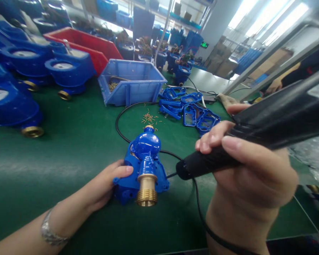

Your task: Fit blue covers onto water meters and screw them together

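My left hand [112, 180] grips the side of a blue water meter [146, 145], its thumb lying on the blue plastic housing. The meter's threaded brass end [147, 194] points toward me. In my right hand [252, 163] is a black electric screwdriver [210, 161], held at a slant with fingers wrapped round its body. The screwdriver's thin bit meets the right edge of the housing; the screw under it, if any, is too small to make out. Beyond the meter, small brass-coloured screws [149, 117] lie in a loose pile on the green table.
A blue bin [138, 90] with screws inside stands behind the pile. Blue plastic frames [190, 118] lie to its right. More blue water meters [69, 67] and a red bin [74, 37] fill the left. A black cable [118, 122] loops around the meter across the table.
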{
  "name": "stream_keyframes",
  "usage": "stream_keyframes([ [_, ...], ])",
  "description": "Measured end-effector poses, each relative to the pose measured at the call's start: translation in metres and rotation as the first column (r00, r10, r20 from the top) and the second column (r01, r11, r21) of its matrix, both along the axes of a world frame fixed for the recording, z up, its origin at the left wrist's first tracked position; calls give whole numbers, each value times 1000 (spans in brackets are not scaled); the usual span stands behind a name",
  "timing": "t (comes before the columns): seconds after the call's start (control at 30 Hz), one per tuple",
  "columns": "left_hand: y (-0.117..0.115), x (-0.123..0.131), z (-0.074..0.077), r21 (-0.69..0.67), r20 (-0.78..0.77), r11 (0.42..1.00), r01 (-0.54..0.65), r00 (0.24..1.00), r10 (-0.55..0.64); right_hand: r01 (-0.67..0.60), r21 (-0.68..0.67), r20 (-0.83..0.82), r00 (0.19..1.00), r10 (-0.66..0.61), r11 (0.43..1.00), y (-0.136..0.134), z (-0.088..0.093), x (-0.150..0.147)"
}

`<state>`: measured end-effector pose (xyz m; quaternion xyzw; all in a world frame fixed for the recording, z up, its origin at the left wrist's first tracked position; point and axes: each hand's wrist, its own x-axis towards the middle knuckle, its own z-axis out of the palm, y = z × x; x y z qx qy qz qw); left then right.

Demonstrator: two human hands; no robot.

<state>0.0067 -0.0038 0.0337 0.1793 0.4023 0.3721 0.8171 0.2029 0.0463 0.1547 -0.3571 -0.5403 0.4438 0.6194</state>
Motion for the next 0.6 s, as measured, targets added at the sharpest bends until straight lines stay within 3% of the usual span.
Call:
stream_keyframes([
  [0.27,-1,-4,-3,10,-108,999,48,993,-47,-1,-63,-70,998,-4,998,-21,-3,8],
  [0.6,-4,6,-8,16,-47,999,-35,998,35,-49,-148,-85,996,37,988,-23,-43,-1],
])
